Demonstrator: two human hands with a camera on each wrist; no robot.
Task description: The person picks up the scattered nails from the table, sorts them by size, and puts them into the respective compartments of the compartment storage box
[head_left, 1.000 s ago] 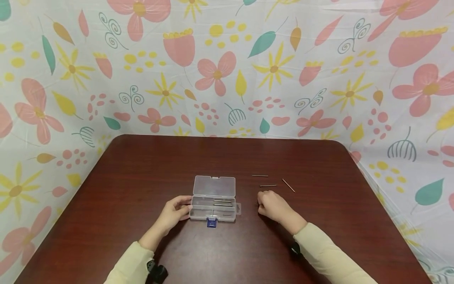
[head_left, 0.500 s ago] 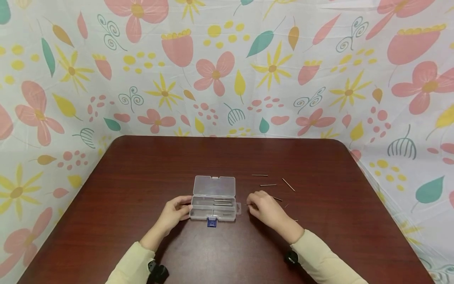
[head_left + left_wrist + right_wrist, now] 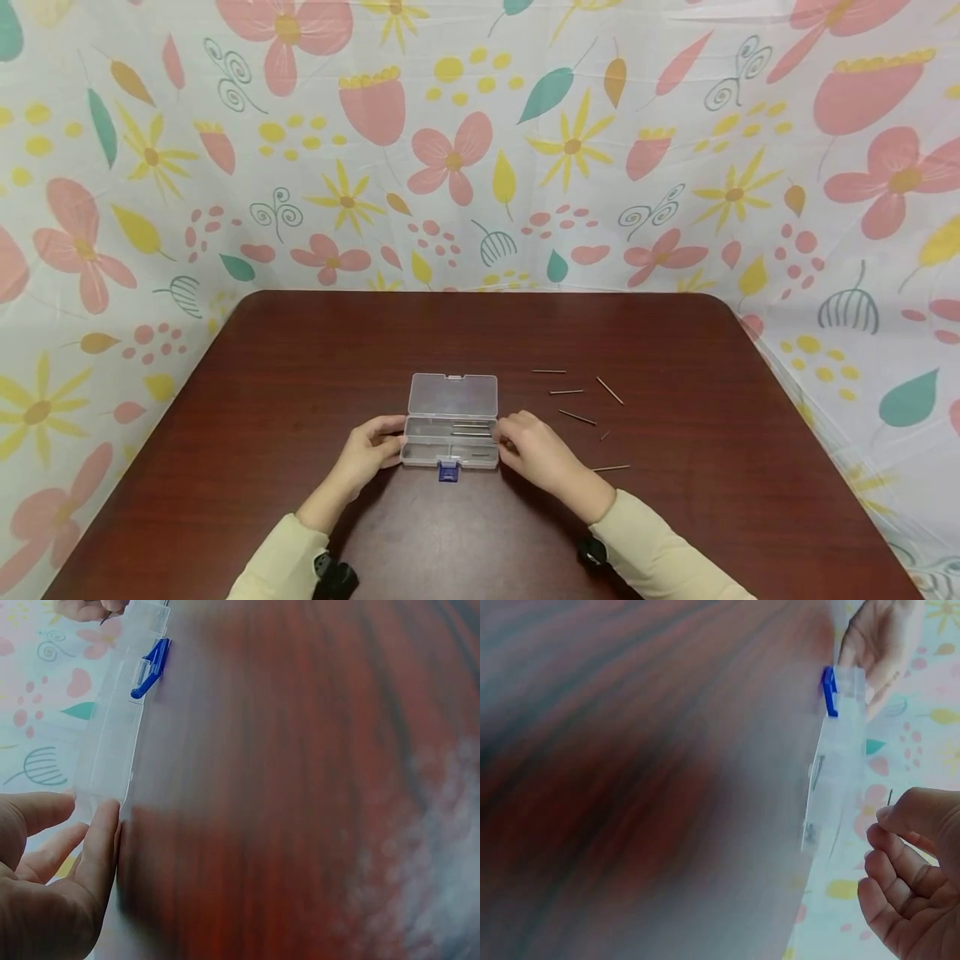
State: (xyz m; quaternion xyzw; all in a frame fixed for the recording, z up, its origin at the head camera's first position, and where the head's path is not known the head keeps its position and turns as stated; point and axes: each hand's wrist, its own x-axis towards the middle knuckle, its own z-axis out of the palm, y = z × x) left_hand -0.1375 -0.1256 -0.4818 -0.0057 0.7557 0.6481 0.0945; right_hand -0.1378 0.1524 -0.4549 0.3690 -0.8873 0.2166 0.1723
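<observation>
A clear plastic compartment box (image 3: pixel 427 452) with a blue latch (image 3: pixel 448 472) stands on the table, its lid (image 3: pixel 453 395) raised at the back. Several nails (image 3: pixel 471 433) lie in its right-hand compartments. My left hand (image 3: pixel 367 450) rests against the box's left end, fingers fairly straight; the left wrist view shows the fingertips (image 3: pixel 107 814) touching the end wall. At the right end, my right hand (image 3: pixel 542 450) is beside the box. In the right wrist view, its thumb and forefinger pinch a thin nail (image 3: pixel 890 796), mostly hidden by the fingers.
Right of the box, several loose nails lie scattered on the dark wood table (image 3: pixel 315 350), among them a far nail (image 3: pixel 549 371), a slanted nail (image 3: pixel 611 391), a very short nail (image 3: pixel 604 436) and a nail (image 3: pixel 611 467) near the right forearm. A flowered cloth (image 3: pixel 450 242) hangs behind.
My right hand has moved left from the loose nails to the box's right end, carrying a nail. More nails on the table now show. My left hand has stayed at the box.
</observation>
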